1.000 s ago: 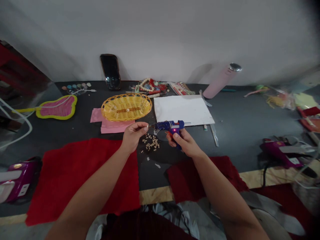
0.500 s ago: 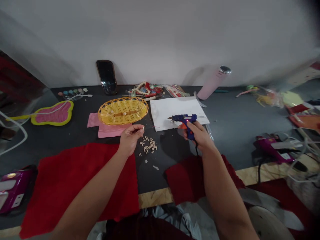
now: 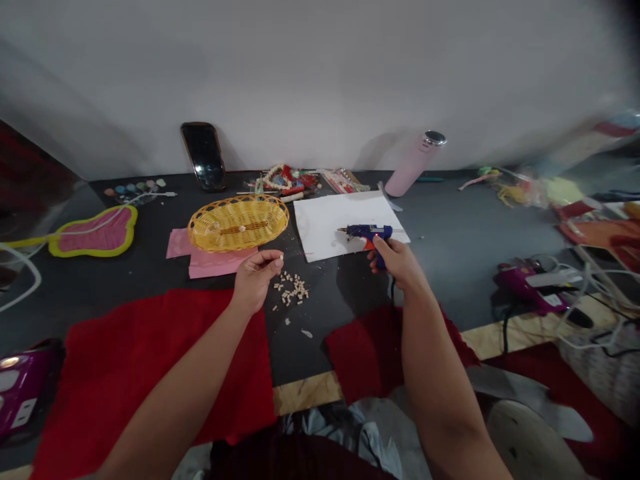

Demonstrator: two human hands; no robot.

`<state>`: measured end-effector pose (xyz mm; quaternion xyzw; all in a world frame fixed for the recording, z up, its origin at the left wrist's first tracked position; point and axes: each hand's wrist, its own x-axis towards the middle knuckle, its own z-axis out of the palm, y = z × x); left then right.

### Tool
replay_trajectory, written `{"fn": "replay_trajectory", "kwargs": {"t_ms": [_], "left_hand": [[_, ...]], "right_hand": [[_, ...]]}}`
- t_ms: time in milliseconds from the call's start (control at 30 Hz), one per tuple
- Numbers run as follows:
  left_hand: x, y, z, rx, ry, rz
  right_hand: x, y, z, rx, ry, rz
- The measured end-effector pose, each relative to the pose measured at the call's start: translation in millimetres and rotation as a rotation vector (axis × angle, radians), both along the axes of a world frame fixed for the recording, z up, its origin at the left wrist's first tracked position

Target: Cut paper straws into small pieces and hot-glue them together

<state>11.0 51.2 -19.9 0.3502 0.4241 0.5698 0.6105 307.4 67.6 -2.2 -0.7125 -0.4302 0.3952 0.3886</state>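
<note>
My left hand [image 3: 254, 279] is closed in a pinch on a small pale wooden piece [image 3: 281, 258], just in front of the yellow wicker basket [image 3: 239, 225]. Below the fingertips, a loose heap of small wooden pieces [image 3: 295, 291] lies on the dark table. My right hand [image 3: 397, 263] is wrapped round the handle of a blue glue gun [image 3: 369, 231] with an orange trigger and a lit red light. The gun's nozzle points left above a white sheet [image 3: 323, 230]. The basket rests partly on pink paper [image 3: 217, 265] and holds a few small bits along a brown strip.
Red cloth [image 3: 155, 360] covers the front left, and a darker red cloth [image 3: 367, 350] lies under my right forearm. A pink bottle [image 3: 416, 163] and a phone [image 3: 204, 157] stand near the wall. Purple devices [image 3: 533, 287] with cables sit toward both sides.
The view has swung slightly right. My right hand and the glue gun have shifted a little right over the sheet, and more of the orange trigger shows. My left hand keeps its pinch.
</note>
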Motion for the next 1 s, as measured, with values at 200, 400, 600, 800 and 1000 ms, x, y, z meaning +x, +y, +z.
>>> {"fn": "replay_trajectory", "kwargs": {"t_ms": [200,400,600,800,1000], "left_hand": [[0,0,-0.1,0.008,0.001,-0.006],[0,1,-3.3,0.009,0.011,-0.02],[2,1,-1.5,0.007,0.029,-0.019],[2,0,-0.6,0.012,0.063,-0.012],[2,0,-1.7,0.021,0.077,-0.024]], "right_hand": [[15,1,-8.0,0.012,-0.604,-0.044],[-14,-10,21.5,0.466,-0.806,-0.096],[-89,-27,15.7,0.654,-0.52,0.566],[-96,-26,-22.0,0.553,-0.408,0.945],[-87,-27,-12.4,0.576,-0.359,1.072]]}}
